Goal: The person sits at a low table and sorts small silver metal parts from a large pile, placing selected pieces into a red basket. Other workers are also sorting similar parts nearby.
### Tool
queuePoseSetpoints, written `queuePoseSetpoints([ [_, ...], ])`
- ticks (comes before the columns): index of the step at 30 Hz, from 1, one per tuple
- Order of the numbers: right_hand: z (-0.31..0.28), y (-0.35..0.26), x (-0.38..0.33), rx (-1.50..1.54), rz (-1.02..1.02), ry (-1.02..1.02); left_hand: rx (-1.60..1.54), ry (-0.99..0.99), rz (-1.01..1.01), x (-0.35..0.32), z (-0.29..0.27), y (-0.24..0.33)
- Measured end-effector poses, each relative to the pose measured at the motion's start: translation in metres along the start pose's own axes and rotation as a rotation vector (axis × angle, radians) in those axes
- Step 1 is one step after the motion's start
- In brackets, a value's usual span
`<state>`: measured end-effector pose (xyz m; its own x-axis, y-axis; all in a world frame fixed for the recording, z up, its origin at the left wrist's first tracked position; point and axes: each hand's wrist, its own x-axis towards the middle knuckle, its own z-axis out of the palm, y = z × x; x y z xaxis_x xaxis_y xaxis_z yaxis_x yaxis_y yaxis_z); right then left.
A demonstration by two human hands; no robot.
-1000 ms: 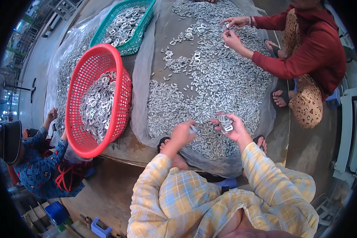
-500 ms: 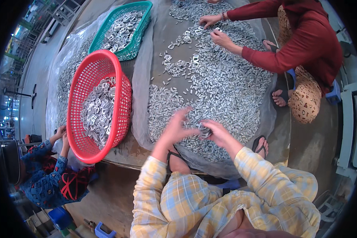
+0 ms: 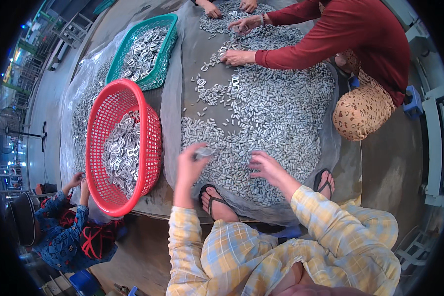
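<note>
My left hand point(image 3: 190, 163), blurred by motion, is closed on metal buckles point(image 3: 203, 153), held above the near left part of a heap. How many it holds is too smeared to count. To its right my right hand point(image 3: 270, 168) has its fingers apart, with nothing visible in them, over the same heap. The heap is made of small grey metal cylinders point(image 3: 281, 123), spread on a clear plastic sheet point(image 3: 171, 113). Left of my left hand, a red oval basket point(image 3: 150, 148) holds many flat metal buckles point(image 3: 121, 153).
Behind the red basket stands a green basket point(image 3: 160, 79), also with buckles. Loose buckles point(image 3: 212, 92) lie at the heap's left edge. A co-worker in a red sleeve point(image 3: 301, 54) reaches over the far heap; another's hands point(image 3: 212, 10) are beyond. A person in blue point(image 3: 66, 232) sits at lower left.
The buckles that were in my right hand are now in my left, which has moved left. My right hand has opened. The red-sleeved co-worker has leaned further left.
</note>
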<state>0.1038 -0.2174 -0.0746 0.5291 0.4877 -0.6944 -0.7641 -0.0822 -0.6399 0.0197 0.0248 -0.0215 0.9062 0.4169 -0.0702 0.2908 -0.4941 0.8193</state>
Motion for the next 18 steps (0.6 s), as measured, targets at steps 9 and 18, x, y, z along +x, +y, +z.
queuePoseSetpoints([
  [9,-0.067,0.013,0.024,-1.571,-0.512,0.344,0.763,0.488,0.149,0.047,-0.051,0.023],
  [18,-0.072,0.024,0.005,-1.66,-0.475,0.303,0.626,-0.425,0.62,0.047,0.178,-0.024],
])
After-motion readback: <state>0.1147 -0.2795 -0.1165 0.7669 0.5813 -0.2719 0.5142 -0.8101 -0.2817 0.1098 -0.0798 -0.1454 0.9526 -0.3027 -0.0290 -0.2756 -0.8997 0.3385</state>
